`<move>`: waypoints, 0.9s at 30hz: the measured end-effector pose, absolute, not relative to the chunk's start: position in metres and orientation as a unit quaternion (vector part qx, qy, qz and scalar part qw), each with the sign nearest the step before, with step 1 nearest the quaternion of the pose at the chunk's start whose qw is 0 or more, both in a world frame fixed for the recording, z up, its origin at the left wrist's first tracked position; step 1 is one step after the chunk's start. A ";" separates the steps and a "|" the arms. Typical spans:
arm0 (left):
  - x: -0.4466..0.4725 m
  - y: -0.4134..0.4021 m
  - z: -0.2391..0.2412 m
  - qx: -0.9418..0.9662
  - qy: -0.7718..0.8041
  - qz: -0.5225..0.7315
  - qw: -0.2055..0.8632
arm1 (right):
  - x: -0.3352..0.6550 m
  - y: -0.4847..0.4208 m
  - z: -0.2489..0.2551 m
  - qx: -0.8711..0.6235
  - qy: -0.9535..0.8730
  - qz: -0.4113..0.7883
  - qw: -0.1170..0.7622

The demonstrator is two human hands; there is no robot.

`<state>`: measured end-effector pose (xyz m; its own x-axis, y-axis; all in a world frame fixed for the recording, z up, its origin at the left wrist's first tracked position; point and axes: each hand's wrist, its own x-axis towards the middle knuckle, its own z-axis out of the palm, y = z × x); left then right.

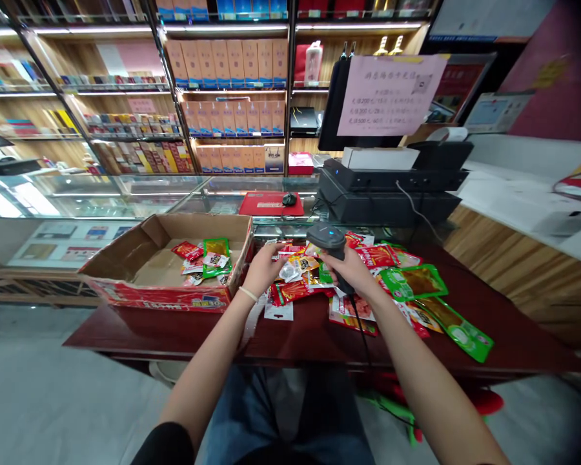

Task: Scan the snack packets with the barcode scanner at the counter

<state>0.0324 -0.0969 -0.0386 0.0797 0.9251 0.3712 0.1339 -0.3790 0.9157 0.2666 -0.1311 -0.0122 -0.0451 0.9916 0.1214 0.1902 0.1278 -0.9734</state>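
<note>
My right hand (pixel 353 268) is wrapped round a black barcode scanner (pixel 325 236), which shows a small blue light on top and trails a cable. It hovers over a heap of snack packets (pixel 295 290) in red, green, white and orange. At the heap's left side is my left hand (pixel 265 268), thumb and fingers apart against the packets; I see nothing gripped in it. Its fingertips are partly hidden. An open cardboard box (pixel 164 298) stands just left of that hand, with several packets (pixel 216 253) inside at its right end.
The dark red table (pixel 281 342) carries the box and packets. Behind it are a glass counter, a red mouse pad (pixel 256 204) with a mouse (pixel 289 199), and a monitor with a pink sign (pixel 390 97). Green packets (pixel 467 332) lie near the table's right side.
</note>
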 end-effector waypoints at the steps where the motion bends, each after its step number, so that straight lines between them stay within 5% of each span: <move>1: 0.036 -0.088 -0.050 0.630 0.431 0.522 0.381 | 0.269 -0.129 -0.014 -0.504 -0.585 0.427 0.471; 8: 0.044 -0.062 -0.095 0.667 0.531 0.390 0.348 | 0.279 -0.108 -0.022 -0.489 -0.586 0.450 0.463; 20: 0.039 -0.038 -0.082 0.759 0.569 0.240 0.206 | 0.283 -0.083 -0.047 -0.479 -0.544 0.489 0.485; 24: 0.042 -0.036 -0.085 0.776 0.533 0.314 0.122 | 0.283 -0.090 -0.049 -0.478 -0.517 0.507 0.498; 27: 0.044 -0.037 -0.094 0.749 0.526 0.372 0.154 | 0.280 -0.096 -0.049 -0.468 -0.478 0.534 0.517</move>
